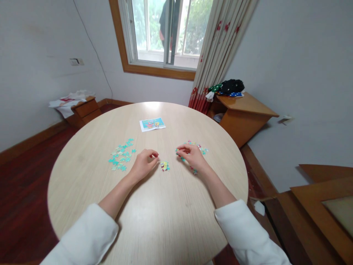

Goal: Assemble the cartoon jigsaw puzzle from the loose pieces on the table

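A small joined patch of jigsaw puzzle (pixel 164 166), yellow with a cartoon face and teal edges, lies on the table between my hands. Just to its left, my left hand (pixel 145 162) rests with curled fingers, the thumb a little apart from the forefinger, and nothing visible between them. On the other side, my right hand (pixel 192 156) pinches a small puzzle piece (pixel 177 151) with yellow and teal on it. Behind and under that hand are loose multicoloured puzzle pieces (pixel 204 151), partly hidden by it. Farther left lies a spread of teal and pale green puzzle pieces (pixel 120 157).
A printed reference picture (pixel 152 124) lies toward the far side of the round wooden table (pixel 154 221). Beyond the table stand a small cabinet with papers (pixel 85 106) and a wooden cabinet (pixel 242 110) with cloths on it. A window (pixel 165 33) and curtain (pixel 212 55) are behind.
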`<action>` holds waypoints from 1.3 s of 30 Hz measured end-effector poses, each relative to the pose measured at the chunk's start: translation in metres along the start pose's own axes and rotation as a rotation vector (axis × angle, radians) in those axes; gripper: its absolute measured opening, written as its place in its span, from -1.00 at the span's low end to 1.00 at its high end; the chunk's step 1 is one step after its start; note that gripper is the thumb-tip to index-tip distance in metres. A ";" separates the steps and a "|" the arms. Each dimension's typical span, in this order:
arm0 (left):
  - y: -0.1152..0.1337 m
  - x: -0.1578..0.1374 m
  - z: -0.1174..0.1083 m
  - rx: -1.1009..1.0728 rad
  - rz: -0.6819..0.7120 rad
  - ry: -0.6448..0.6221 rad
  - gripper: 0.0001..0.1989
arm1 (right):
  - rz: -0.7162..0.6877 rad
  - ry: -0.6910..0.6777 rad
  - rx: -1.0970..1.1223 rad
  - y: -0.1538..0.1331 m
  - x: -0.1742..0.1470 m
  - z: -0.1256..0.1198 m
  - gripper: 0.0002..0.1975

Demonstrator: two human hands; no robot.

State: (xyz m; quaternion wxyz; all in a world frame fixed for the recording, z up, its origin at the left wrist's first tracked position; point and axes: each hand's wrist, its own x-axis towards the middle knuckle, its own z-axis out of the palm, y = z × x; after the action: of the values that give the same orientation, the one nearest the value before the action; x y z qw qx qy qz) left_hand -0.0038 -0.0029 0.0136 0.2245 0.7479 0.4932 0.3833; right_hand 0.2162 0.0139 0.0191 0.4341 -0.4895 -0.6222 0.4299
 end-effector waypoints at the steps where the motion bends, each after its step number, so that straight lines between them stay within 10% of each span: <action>1: 0.000 -0.001 0.001 -0.014 0.020 -0.007 -0.92 | 0.033 -0.026 0.058 0.000 -0.001 0.010 -0.72; 8: 0.003 -0.004 0.002 -0.041 0.125 -0.073 -0.78 | 0.082 -0.113 0.215 -0.004 -0.005 0.044 -0.74; 39: 0.004 -0.003 -0.008 -0.047 0.088 -0.183 -0.83 | 0.151 -0.158 0.348 0.003 -0.004 0.046 -0.74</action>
State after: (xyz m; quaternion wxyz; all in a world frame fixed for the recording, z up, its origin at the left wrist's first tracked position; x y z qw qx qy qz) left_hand -0.0084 -0.0080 0.0201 0.2690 0.7954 0.4282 0.3340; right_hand 0.1733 0.0053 0.0044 0.4286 -0.4169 -0.5322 0.5994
